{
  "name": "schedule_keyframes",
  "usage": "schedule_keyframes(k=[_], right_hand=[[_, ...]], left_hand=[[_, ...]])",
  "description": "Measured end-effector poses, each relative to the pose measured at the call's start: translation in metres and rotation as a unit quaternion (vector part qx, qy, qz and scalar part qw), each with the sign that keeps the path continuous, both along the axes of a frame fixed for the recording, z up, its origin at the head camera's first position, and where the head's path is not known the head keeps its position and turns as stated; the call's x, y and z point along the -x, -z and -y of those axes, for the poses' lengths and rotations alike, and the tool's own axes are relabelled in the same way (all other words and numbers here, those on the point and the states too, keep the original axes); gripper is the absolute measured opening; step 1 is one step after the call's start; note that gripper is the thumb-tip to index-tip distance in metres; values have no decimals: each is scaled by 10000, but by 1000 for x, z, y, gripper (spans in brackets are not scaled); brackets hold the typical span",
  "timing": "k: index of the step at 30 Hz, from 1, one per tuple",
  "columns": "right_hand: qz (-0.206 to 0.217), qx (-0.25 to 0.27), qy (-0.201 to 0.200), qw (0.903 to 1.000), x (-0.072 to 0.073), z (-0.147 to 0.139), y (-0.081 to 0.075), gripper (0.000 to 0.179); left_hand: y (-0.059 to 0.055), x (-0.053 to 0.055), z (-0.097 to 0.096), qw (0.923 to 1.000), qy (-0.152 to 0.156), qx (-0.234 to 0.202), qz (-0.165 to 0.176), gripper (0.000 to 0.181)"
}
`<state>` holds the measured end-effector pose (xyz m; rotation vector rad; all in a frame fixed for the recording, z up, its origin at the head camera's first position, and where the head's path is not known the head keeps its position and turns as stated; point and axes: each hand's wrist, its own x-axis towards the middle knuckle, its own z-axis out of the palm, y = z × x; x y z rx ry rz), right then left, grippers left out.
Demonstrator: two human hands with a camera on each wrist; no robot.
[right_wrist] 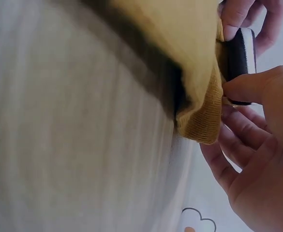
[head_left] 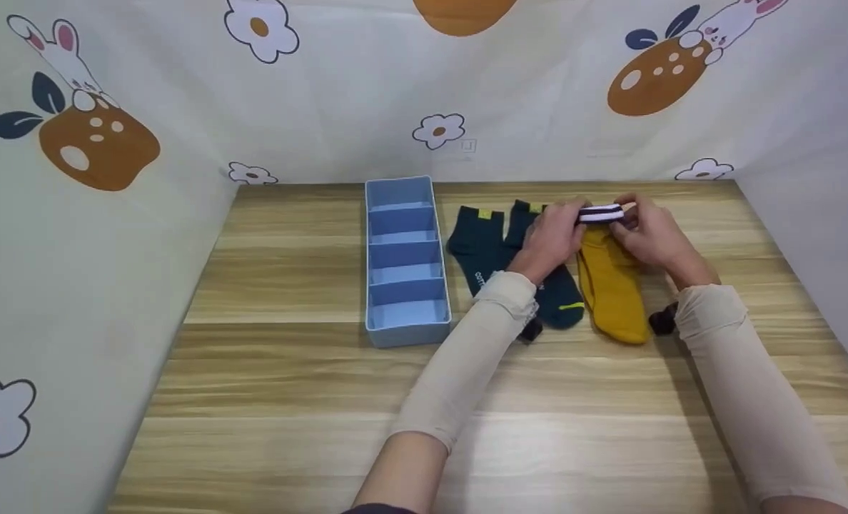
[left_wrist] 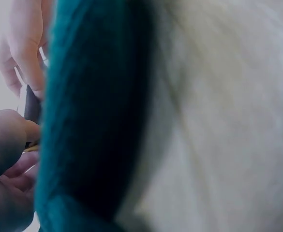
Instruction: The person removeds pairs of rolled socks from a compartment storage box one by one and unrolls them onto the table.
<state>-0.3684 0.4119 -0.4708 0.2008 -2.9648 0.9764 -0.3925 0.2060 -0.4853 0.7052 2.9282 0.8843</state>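
Note:
My left hand and right hand pinch opposite ends of a white-and-dark striped band at the top of the yellow socks. In the right wrist view, yellow knit hangs beside the band, and the right thumb presses on the band's edge. Dark green socks with yellow tabs lie left of the yellow ones, partly covered by my left hand and forearm. In the left wrist view, blurred green fabric hides much of the scene.
A light blue organizer box with several compartments stands left of the green socks. Small black objects show beside both wrists. White walls printed with flowers and rabbits border the wooden table.

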Motion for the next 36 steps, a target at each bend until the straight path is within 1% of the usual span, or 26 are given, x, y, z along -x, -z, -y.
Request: schedule_keyframes(k=[5, 10, 14, 17, 21, 24, 27, 29, 31, 33, 36], right_hand=[[176, -26, 62, 9998, 0, 1, -1, 41], [-13, -183, -3, 9998, 0, 2, 0, 39], [45, -316, 54, 9995, 0, 2, -1, 38], [179, -369, 136, 9991, 0, 2, -1, 38], [173, -459, 268, 9984, 0, 3, -1, 38], [166, -506, 271, 9982, 0, 4, 0, 36], [172, -549, 168, 9982, 1, 4, 1, 30], [242, -565, 80, 9981, 1, 5, 1, 28], [383, -583, 0, 9976, 1, 6, 0, 32], [560, -600, -52, 9966, 1, 7, -1, 38], [715, -682, -87, 9951, 1, 7, -1, 43]], left_hand=[[-1, 1, 0, 9999, -60, -103, 18, 25], [0, 0, 0, 9995, -197, -199, 115, 30], [1, 0, 2, 9993, -266, -233, 137, 35], [1, 0, 3, 9994, -297, -168, 87, 34], [1, 1, 4, 9993, -350, -28, -92, 25], [1, 0, 4, 9988, -449, 80, -166, 28], [0, 1, 2, 9978, -616, 195, -174, 29], [0, 1, 2, 9970, -731, 197, -129, 29], [-1, 1, 2, 9966, -804, 156, -77, 28], [-2, 0, 3, 9968, -801, 69, -34, 29], [-4, -3, 5, 9978, -661, 36, -4, 25]])
